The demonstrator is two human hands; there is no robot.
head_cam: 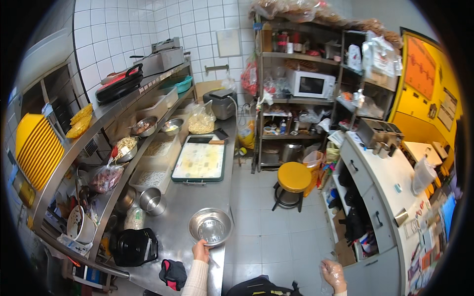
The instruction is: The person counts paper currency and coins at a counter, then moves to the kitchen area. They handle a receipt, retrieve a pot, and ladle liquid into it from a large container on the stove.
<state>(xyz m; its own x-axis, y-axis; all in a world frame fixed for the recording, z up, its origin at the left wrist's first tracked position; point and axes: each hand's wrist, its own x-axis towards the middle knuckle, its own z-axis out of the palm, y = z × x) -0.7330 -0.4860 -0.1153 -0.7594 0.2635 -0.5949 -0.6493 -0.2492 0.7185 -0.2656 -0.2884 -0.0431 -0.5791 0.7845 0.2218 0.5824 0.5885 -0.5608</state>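
Observation:
My left hand (201,249) grips the near rim of a round stainless steel bowl (210,226) at the counter's right edge. The bowl's inside is shiny, and I cannot tell whether clear liquid lies in it. Away from the counter, over the floor at lower right, my right hand (332,274) wears a clear plastic glove. Its fingers are curled in, with nothing visible in them. Left of my left forearm lies a black and red cloth item (173,274). A deep steel pot (152,203) stands farther back, beside a black plastic container (134,246).
Along the steel counter (185,199) sit a stained cutting board (199,159), a tub of white noodles (150,178) and a bag of pale food (202,120). Shelves rise at left. A yellow stool (294,177) stands on the floor near a white drawer counter (374,174).

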